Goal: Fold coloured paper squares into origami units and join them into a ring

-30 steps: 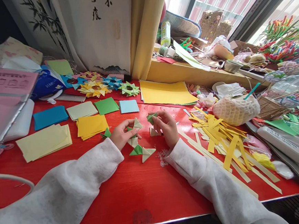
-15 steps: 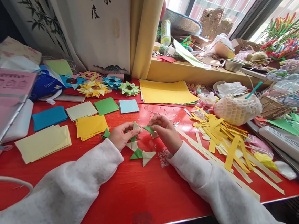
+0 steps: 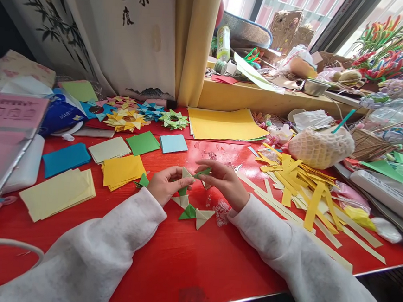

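My left hand (image 3: 166, 184) is closed on one end of a chain of folded paper pieces (image 3: 204, 218), alternating green and cream, that hangs below the fingers in a curve. Between the thumb and fingers of my right hand (image 3: 224, 183) is a small green folded paper piece (image 3: 203, 173). Its tip meets the cream point at my left fingertips; whether it sits inside that fold I cannot tell. Another green folded piece (image 3: 143, 181) shows just left of my left hand. A cream folded piece lies partly hidden under my right fingers.
Paper stacks in yellow (image 3: 123, 170), blue (image 3: 66, 159), cream (image 3: 58, 194) and green (image 3: 143, 143) lie at left. Finished paper star rings (image 3: 127, 118) sit behind them. Paper strips (image 3: 312, 201) are heaped at right, near small scissors (image 3: 238, 168).
My right hand has brought the green piece left until it meets the cream point in my left hand. The hanging chain has shifted slightly right.
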### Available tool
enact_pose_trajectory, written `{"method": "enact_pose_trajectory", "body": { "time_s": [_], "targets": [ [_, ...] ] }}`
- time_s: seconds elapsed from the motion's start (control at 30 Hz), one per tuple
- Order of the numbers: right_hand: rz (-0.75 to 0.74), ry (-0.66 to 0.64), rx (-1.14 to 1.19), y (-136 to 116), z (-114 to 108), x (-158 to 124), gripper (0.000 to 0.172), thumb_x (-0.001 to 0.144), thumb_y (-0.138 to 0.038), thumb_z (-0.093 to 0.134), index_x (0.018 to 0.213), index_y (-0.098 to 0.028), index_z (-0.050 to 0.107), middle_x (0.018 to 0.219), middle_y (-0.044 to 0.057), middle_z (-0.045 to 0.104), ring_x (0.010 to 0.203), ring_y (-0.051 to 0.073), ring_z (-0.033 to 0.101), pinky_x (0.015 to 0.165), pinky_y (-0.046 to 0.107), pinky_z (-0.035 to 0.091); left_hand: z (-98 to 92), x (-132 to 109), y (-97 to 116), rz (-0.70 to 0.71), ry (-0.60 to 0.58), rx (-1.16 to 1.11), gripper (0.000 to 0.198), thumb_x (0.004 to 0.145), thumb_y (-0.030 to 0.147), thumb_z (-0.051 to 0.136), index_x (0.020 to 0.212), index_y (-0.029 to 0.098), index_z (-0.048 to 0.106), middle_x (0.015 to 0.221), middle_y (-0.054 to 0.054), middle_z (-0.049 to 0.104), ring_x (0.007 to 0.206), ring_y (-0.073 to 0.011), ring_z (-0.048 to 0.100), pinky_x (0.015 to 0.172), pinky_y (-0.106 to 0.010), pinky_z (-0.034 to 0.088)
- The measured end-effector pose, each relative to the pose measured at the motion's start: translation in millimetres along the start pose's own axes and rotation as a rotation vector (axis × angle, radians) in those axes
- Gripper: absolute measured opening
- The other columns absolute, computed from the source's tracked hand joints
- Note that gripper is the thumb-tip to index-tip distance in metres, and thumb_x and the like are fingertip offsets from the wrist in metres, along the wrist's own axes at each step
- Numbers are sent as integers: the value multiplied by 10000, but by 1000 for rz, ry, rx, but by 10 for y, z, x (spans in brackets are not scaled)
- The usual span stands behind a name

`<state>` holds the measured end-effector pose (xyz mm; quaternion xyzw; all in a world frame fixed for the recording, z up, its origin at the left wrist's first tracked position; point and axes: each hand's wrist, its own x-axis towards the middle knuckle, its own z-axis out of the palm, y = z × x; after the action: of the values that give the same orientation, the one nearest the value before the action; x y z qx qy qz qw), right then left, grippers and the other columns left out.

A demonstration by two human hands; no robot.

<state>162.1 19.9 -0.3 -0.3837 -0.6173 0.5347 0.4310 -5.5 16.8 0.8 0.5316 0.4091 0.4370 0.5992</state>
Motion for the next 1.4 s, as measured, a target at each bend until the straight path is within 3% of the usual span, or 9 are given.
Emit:
{"method": "enact_pose_trajectory", "body": {
  "time_s": [0.07, 0.27, 0.4, 0.67, 0.83, 1.03, 1.4],
  "targets": [
    [2, 18, 54, 24, 25, 0, 363, 683, -231, 587, 1037, -230, 505, 855, 10, 566, 659, 94, 516, 548, 221, 424, 5, -3, 1, 16, 2, 2, 175, 595, 286, 658, 687, 147, 605, 634, -10, 596, 586, -123, 562, 587, -246, 473],
    [98, -8, 64, 62, 65, -1, 196, 687, -298, 579, 815, -153, 610, 699, 10, 589, 598, 93, 521, 529, 225, 423, -5, 1, 6, 25, -4, -2, 160, 603, 279, 651, 667, 145, 593, 610, -13, 596, 591, -135, 568, 603, -263, 473],
    [47, 30, -31, 21, 29, -8, 218, 715, -348, 543, 779, -143, 577, 609, 3, 567, 488, 81, 502, 443, 217, 415, -24, 3, 8, 22, 1, -16, 187, 614, 292, 644, 723, 153, 583, 691, -27, 615, 677, -158, 588, 640, -275, 477],
    [-76, 11, -243, -49, -7, -43, 258, 809, -375, 396, 777, -151, 520, 619, 10, 553, 477, 84, 526, 447, 230, 432, -15, -12, -4, 125, 7, -21, 216, 630, 257, 635, 813, 165, 570, 804, -31, 619, 792, -166, 584, 686, -262, 472],
    [-197, 68, -450, -92, 12, -90, 222, 831, -314, 376, 758, -161, 519, 565, -17, 495, 474, 74, 495, 482, 226, 417, 27, -48, 16, 189, 97, 40, 197, 631, 263, 628, 800, 177, 575, 757, -18, 618, 744, -156, 584, 625, -242, 478],
    [-258, 93, -492, -136, 32, -132, 174, 831, -252, 379, 760, -166, 513, 593, -14, 480, 478, 69, 485, 457, 212, 417, 57, -75, 16, 205, 134, 84, 158, 646, 261, 610, 777, 185, 569, 721, -7, 611, 664, -145, 585, 573, -244, 491],
    [-323, 75, -567, -138, 29, -118, 137, 832, -184, 372, 786, -154, 498, 627, -12, 487, 479, 48, 471, 465, 181, 414, 45, -77, 0, 218, 116, 114, 158, 665, 265, 598, 795, 179, 566, 753, 0, 607, 678, -128, 573, 582, -226, 489]
  ]
}}
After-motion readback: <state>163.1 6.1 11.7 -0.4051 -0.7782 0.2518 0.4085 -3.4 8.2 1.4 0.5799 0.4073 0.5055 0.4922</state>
